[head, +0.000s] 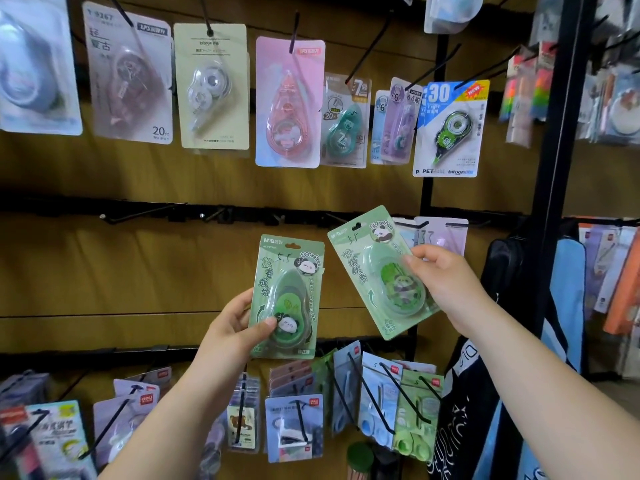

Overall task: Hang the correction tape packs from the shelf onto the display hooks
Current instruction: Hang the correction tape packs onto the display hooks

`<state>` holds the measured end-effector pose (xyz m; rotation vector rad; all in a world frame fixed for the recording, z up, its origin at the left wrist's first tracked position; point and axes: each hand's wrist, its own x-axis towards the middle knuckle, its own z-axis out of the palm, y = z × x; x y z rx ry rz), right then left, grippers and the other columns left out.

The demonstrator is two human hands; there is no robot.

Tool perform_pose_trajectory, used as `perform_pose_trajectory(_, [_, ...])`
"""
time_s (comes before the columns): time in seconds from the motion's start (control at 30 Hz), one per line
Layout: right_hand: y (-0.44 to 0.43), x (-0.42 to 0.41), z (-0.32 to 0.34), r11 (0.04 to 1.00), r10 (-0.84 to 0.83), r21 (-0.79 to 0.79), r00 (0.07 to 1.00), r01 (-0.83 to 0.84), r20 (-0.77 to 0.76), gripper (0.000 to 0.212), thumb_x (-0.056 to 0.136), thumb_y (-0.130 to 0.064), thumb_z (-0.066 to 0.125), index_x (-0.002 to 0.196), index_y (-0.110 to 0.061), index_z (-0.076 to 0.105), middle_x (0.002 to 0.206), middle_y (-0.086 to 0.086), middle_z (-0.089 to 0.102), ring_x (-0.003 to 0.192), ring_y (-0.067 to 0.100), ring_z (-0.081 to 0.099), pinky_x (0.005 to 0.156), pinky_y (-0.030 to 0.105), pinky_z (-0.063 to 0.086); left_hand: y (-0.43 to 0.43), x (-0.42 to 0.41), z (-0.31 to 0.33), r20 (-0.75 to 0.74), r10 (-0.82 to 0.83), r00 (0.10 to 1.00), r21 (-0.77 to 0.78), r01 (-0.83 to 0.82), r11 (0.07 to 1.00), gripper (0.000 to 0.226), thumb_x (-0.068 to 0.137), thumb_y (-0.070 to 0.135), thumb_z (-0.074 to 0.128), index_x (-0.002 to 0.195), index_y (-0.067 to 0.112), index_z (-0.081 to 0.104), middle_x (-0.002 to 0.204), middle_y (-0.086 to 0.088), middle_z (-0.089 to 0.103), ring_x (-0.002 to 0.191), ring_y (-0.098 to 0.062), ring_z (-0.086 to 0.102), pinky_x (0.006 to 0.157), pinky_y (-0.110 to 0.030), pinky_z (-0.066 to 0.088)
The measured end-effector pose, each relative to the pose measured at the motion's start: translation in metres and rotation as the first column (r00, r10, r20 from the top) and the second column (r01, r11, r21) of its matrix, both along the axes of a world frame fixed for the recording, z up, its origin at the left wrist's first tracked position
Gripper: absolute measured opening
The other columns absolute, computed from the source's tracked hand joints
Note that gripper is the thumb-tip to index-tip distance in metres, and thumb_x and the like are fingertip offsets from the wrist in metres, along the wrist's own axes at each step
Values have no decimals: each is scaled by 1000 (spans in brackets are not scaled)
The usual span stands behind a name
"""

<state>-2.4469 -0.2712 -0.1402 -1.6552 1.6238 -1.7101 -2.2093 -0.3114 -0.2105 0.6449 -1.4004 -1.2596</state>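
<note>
1. Green cardboard correction tape pack (pixel 289 271), with a clear blister and a panda picture, is standing upright in front of the brown wooden display wall (pixel 138 271).
2. The left hand (pixel 235 327) is gripping this pack's lower left edge, with the thumb pressing on the blister.
3. A second green panda pack (pixel 367 271) is leaning to the left just beside the first, its top reaching the black metal hook rail (pixel 104 207).
4. The right hand (pixel 446 282) is pinching this second pack's right side.
5. A pink blister pack (pixel 289 102) and a blue-and-white pack (pixel 450 129) are hanging on hooks above.
</note>
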Motion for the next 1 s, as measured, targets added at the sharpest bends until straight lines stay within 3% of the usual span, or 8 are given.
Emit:
perform_pose_trajectory(0.17, [2,-2,-5,999,6,38,1000,-6,-11,23,92,-21,49,71,-22,58,78,-4,63,77,16,61,76,30,50,1,-3,-1,2,7,1000,10,-7,1000,36,84,1,53,113,24,55,105,-6,70,96,-27,67,84,-44,52])
perform_pose_trajectory(0.43, [12,-7,-7,999,32,7,999,-32,-4,24,92,-16,49,72,-22,60,77,-5,63,75,12,60,77,25,48,4,-5,2,-1,13,1000,-2,-13,1000,38,84,2,53,115,24,56,102,-3,72,94,-23,68,79,-38,52])
perform_pose_trajectory(0.53, [15,-11,-3,999,39,-22,996,-37,84,19,92,-14,48,79,-19,62,83,-2,65,80,16,61,86,35,48,5,-4,3,3,6,1000,-13,-6,1000,41,84,3,54,120,22,54,104,-3,71,95,-23,68,81,-37,51])
perform_pose_trajectory(0.63, [12,-10,1,999,37,-34,991,-32,133,13,93,-15,48,94,-14,61,89,3,64,85,19,61,86,34,49,6,-4,3,6,1,1000,-23,-1,1000,48,72,10,60,118,23,55,99,0,73,92,-21,69,78,-37,52])
perform_pose_trajectory(0.73, [7,-7,0,999,44,2,991,-44,126,19,93,-15,47,79,-18,60,81,-4,63,77,12,60,80,31,49,8,-5,3,10,2,1000,-26,-2,1000,45,77,6,58,119,22,54,103,-3,72,94,-23,68,79,-38,52])
perform_pose_trajectory(0.83, [1,-6,-6,997,62,32,983,-68,175,23,93,-16,47,75,-21,60,81,-2,64,78,15,61,77,30,49,7,-4,4,8,4,1000,-22,-4,1000,39,84,4,53,119,22,54,106,-5,70,94,-24,68,79,-38,53])
perform_pose_trajectory(1.0, [-6,-6,-9,996,51,56,982,-62,182,18,93,-19,48,81,-20,61,96,4,66,100,24,61,94,40,48,7,-4,6,3,16,1000,-29,-16,999,38,84,3,53,116,23,55,103,-4,71,90,-21,69,74,-35,51])
